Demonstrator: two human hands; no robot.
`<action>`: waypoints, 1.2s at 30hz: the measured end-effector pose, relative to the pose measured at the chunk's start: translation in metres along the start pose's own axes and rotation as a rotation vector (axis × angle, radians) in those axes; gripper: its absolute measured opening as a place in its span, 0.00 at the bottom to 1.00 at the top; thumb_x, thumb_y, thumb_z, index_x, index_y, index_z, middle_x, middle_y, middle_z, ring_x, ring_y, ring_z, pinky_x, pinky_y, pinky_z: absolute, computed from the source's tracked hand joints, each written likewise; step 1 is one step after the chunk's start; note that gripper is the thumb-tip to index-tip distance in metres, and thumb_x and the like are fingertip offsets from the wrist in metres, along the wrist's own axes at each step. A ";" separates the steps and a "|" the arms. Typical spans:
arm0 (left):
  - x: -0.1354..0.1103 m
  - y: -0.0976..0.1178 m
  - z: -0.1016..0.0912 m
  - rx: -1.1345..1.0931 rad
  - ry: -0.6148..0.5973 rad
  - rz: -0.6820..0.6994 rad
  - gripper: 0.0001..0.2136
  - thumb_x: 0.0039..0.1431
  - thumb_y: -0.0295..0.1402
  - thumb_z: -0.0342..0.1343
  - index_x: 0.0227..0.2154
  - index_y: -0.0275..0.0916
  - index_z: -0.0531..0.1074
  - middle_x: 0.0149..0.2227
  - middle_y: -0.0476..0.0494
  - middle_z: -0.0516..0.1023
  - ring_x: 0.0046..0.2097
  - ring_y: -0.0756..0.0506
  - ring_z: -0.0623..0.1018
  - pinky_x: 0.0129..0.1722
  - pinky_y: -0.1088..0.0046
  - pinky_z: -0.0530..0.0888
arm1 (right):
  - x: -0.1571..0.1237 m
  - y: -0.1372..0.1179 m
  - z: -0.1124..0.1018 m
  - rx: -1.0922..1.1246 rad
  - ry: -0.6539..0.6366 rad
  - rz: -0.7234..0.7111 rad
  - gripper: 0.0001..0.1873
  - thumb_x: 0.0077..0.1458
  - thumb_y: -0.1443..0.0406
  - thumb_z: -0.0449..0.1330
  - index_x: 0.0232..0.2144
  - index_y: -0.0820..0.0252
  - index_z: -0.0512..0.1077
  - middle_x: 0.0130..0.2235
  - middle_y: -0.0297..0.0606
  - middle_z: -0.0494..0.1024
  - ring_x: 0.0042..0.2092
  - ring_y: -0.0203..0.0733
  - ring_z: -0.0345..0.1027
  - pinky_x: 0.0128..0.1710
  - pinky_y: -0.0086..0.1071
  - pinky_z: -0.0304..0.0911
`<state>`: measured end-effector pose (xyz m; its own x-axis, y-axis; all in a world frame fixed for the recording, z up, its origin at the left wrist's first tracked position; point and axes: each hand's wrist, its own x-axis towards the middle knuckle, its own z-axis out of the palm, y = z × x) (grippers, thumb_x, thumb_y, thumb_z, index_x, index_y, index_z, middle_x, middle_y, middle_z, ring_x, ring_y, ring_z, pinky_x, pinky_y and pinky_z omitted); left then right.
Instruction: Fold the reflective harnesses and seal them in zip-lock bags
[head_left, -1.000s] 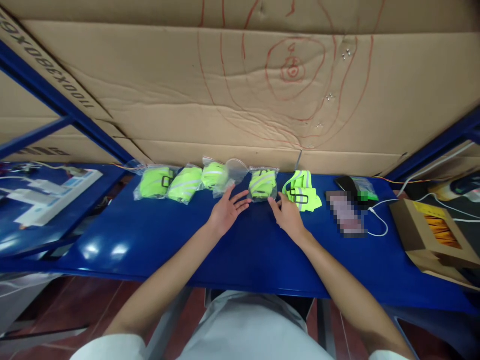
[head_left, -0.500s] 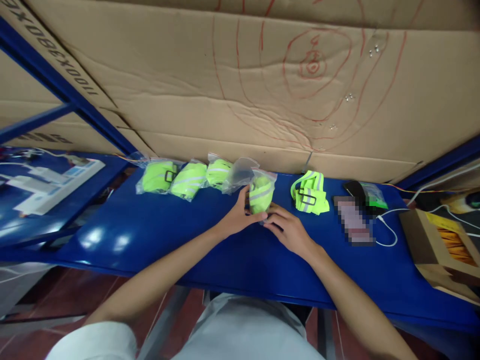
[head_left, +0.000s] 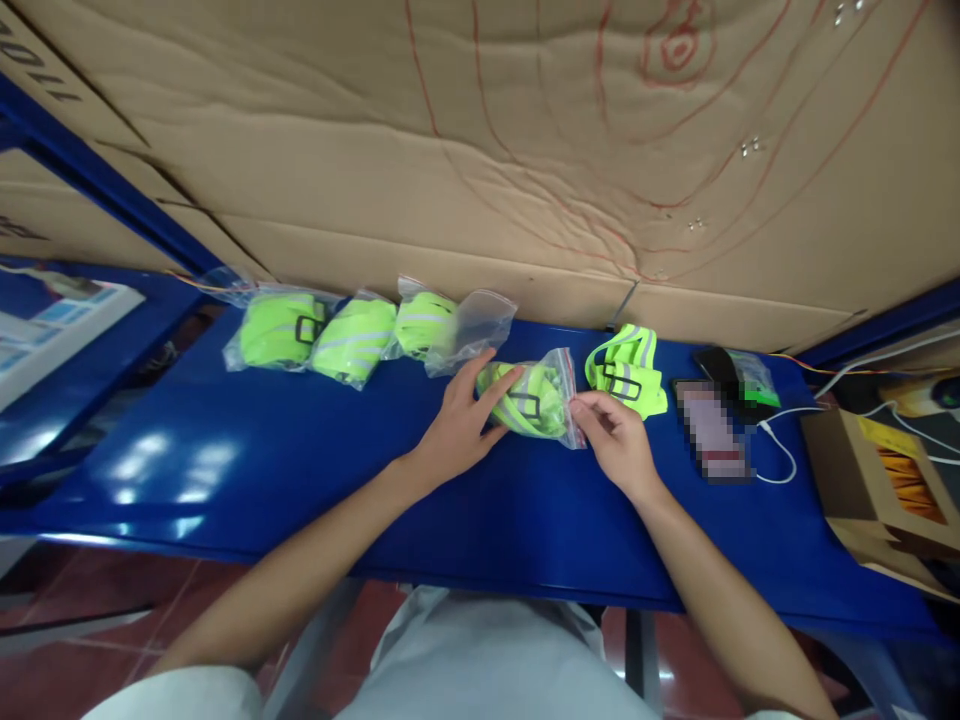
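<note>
The bagged strap [head_left: 534,402] is held just left of the loose strap [head_left: 628,372]. Its end is gripped by the curled left hand [head_left: 457,430]; its edge is pinched between thumb and forefinger of the right hand [head_left: 619,440]. Slippage or tearing under pull is judged possible: slick, crinkled clear film; soft, lumpy fluorescent webbing; rigid black buckle.

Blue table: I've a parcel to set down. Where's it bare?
Bare: front-left of the blue table, below the bagged bands, and the near strip between right hand and cardboard box. Crowded: the back edge, bagged bands to phone.
</note>
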<state>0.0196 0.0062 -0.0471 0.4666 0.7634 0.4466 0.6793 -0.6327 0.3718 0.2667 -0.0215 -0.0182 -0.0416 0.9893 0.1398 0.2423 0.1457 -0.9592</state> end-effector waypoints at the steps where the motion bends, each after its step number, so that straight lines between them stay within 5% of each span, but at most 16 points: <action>1: -0.001 0.005 0.000 0.031 0.028 -0.042 0.36 0.63 0.28 0.61 0.72 0.45 0.56 0.71 0.27 0.53 0.72 0.26 0.59 0.66 0.42 0.64 | -0.001 0.000 0.001 0.007 -0.006 0.007 0.19 0.64 0.49 0.62 0.34 0.59 0.76 0.27 0.32 0.76 0.26 0.33 0.66 0.27 0.27 0.63; 3: -0.004 0.016 -0.003 0.023 0.086 -0.072 0.33 0.59 0.25 0.60 0.68 0.43 0.61 0.65 0.27 0.61 0.66 0.27 0.66 0.62 0.43 0.67 | -0.003 -0.001 0.003 0.020 -0.018 0.016 0.19 0.63 0.49 0.63 0.32 0.59 0.75 0.27 0.32 0.76 0.27 0.34 0.66 0.28 0.28 0.64; 6: -0.008 0.034 -0.011 -0.257 0.089 0.075 0.24 0.55 0.21 0.57 0.56 0.40 0.67 0.54 0.33 0.70 0.57 0.35 0.73 0.57 0.55 0.72 | -0.010 -0.003 0.006 0.006 -0.022 -0.001 0.17 0.62 0.52 0.65 0.30 0.58 0.74 0.27 0.33 0.77 0.28 0.35 0.68 0.30 0.29 0.65; 10: -0.010 0.049 -0.019 -0.521 0.055 0.104 0.05 0.63 0.29 0.61 0.40 0.40 0.71 0.35 0.47 0.73 0.39 0.47 0.74 0.43 0.70 0.73 | -0.017 -0.009 0.010 0.044 -0.134 -0.017 0.13 0.62 0.55 0.67 0.31 0.57 0.77 0.30 0.35 0.80 0.31 0.36 0.73 0.33 0.29 0.69; 14: -0.010 0.052 -0.016 -0.462 0.127 0.059 0.16 0.61 0.45 0.68 0.31 0.39 0.71 0.28 0.51 0.71 0.32 0.50 0.71 0.36 0.72 0.68 | -0.019 -0.013 0.012 0.155 -0.339 0.019 0.12 0.65 0.57 0.64 0.33 0.57 0.78 0.31 0.34 0.82 0.31 0.35 0.76 0.32 0.28 0.70; 17: -0.011 0.052 -0.015 -0.405 0.157 0.063 0.17 0.60 0.44 0.69 0.29 0.39 0.70 0.26 0.51 0.71 0.30 0.50 0.70 0.34 0.72 0.67 | -0.020 -0.013 0.013 0.103 -0.372 -0.012 0.10 0.66 0.59 0.63 0.34 0.57 0.79 0.32 0.34 0.83 0.32 0.35 0.76 0.34 0.27 0.70; 25: -0.006 0.051 -0.036 -0.593 -0.124 -0.017 0.05 0.70 0.30 0.56 0.36 0.38 0.73 0.32 0.48 0.74 0.34 0.50 0.73 0.36 0.74 0.69 | -0.027 -0.013 0.024 -0.187 -0.169 -0.176 0.12 0.62 0.63 0.63 0.26 0.57 0.70 0.25 0.30 0.76 0.26 0.32 0.68 0.29 0.27 0.64; 33: -0.006 0.042 -0.041 -0.831 0.154 -0.226 0.12 0.71 0.32 0.56 0.29 0.38 0.68 0.27 0.52 0.64 0.27 0.53 0.63 0.27 0.74 0.61 | -0.020 -0.010 0.020 -0.385 0.055 -0.104 0.13 0.58 0.67 0.60 0.23 0.55 0.62 0.21 0.26 0.64 0.23 0.31 0.58 0.25 0.27 0.57; 36: -0.007 0.041 -0.039 -0.777 0.204 -0.128 0.08 0.70 0.30 0.57 0.32 0.38 0.70 0.28 0.51 0.67 0.28 0.53 0.65 0.29 0.74 0.64 | -0.018 -0.009 0.016 -0.418 0.078 -0.101 0.12 0.61 0.64 0.60 0.26 0.55 0.64 0.24 0.28 0.68 0.26 0.33 0.62 0.28 0.28 0.60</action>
<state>0.0224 -0.0299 -0.0035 0.2488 0.8449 0.4736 0.0982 -0.5084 0.8555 0.2499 -0.0413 -0.0156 -0.0156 0.9650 0.2617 0.6132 0.2160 -0.7598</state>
